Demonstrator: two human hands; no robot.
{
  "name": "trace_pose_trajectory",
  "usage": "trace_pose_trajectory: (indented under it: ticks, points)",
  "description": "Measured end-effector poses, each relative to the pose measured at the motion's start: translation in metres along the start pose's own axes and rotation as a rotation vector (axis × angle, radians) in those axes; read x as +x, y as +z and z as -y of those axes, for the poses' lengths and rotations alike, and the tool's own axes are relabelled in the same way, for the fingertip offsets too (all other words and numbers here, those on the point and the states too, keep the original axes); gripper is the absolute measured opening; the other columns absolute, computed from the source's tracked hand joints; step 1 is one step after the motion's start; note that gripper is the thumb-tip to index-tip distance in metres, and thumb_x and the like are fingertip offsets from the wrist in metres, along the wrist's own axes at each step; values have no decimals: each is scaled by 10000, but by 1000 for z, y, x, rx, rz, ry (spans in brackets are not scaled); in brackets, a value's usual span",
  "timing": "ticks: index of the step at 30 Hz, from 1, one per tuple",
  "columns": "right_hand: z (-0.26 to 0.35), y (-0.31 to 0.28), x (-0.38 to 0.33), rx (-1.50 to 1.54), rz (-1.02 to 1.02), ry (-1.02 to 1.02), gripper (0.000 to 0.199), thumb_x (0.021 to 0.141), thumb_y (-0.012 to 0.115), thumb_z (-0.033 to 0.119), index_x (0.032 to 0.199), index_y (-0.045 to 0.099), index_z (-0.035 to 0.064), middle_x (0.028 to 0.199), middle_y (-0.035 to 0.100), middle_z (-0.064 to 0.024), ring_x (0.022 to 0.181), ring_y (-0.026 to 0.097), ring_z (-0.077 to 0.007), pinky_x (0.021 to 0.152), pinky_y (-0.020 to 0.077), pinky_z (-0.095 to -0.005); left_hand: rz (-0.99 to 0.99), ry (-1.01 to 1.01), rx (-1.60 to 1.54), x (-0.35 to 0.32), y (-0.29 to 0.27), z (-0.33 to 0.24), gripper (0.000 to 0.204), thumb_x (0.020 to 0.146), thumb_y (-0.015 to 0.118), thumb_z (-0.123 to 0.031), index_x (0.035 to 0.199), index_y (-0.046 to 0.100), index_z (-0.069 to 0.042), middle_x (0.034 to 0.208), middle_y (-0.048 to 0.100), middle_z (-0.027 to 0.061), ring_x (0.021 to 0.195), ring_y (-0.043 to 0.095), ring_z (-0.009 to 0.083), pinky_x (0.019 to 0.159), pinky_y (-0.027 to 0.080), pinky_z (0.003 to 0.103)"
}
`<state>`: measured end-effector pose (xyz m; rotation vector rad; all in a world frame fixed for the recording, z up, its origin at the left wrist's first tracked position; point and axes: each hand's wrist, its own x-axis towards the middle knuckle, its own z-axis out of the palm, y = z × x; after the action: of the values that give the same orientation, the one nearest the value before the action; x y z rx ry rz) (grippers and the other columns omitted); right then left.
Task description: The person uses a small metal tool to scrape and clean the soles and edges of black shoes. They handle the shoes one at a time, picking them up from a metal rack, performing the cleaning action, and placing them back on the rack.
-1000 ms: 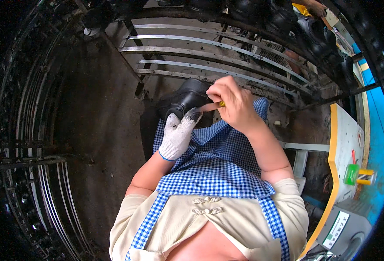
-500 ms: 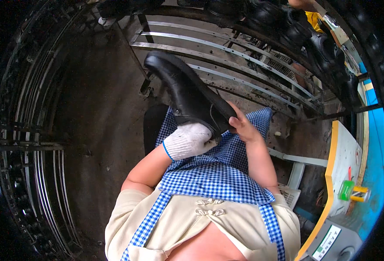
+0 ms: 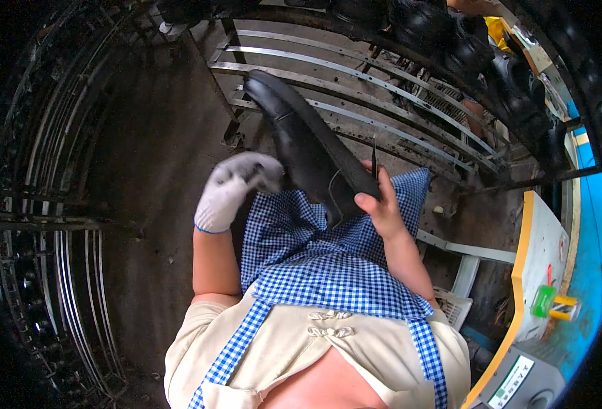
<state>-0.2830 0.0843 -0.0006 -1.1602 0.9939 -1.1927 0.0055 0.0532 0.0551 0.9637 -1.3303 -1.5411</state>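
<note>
A black leather ankle boot (image 3: 299, 140) is tilted over my lap, toe toward the far left and dark sole facing right. My right hand (image 3: 383, 204), bare, grips it by the heel end, thumb on the near side. Between that hand's fingers a thin dark pointed tool (image 3: 374, 158) sticks up; its kind is unclear. My left hand (image 3: 236, 183) wears a white knitted glove, greyish at the fingers. It is beside the boot's left side, its fingers curled and smeared by motion. Whether they touch the leather or hold anything cannot be made out.
A metal slatted rack (image 3: 328, 85) stands ahead, with black boots (image 3: 420, 27) along the far edge. Another rack (image 3: 59, 286) is at the left. To the right are a yellow-edged white panel (image 3: 536, 266), a green-and-yellow roll-like item (image 3: 545, 301) and a grey machine box (image 3: 529, 378).
My left hand has come off the boot's ankle opening and moved left and farther away. The boot has shifted slightly right, still in my right hand; the pointed tool now shows.
</note>
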Motion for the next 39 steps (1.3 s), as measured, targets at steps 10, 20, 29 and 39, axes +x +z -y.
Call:
trace_pose_trajectory:
  ticks: [10, 20, 29, 39]
  points:
    - [3, 32, -3, 12, -163, -112, 682, 804, 742, 226, 1324, 356, 12, 1178, 545, -93, 1065, 550, -186, 937, 447, -316, 100, -124, -5, -16, 29, 19, 410, 887, 632, -246, 1185, 592, 33, 1090, 638, 104, 977, 607, 167, 898, 492, 301]
    - [-22, 29, -9, -673, 157, -153, 982, 720, 722, 665, 1314, 385, -41, 1171, 591, -234, 1104, 606, -302, 896, 502, -407, -241, -206, -780, 14, 58, 17, 440, 970, 546, -277, 1333, 492, -34, 1220, 621, 160, 1062, 638, 297, 903, 545, 432]
    - [67, 32, 25, -646, -35, -560, 199, 792, 747, 47, 986, 705, 49, 758, 628, -55, 612, 619, -135, 545, 496, -251, -228, -263, -818, 11, 75, 11, 410, 981, 531, -264, 1302, 518, -10, 1184, 640, 161, 1027, 655, 266, 894, 551, 387]
    - [100, 45, 39, -1288, 129, -838, 209, 722, 736, 88, 905, 638, 66, 770, 535, -45, 583, 619, -168, 500, 496, -302, -271, -39, -340, 0, 81, 18, 315, 943, 612, -181, 1229, 600, -50, 1138, 641, 68, 1028, 599, 144, 888, 497, 299]
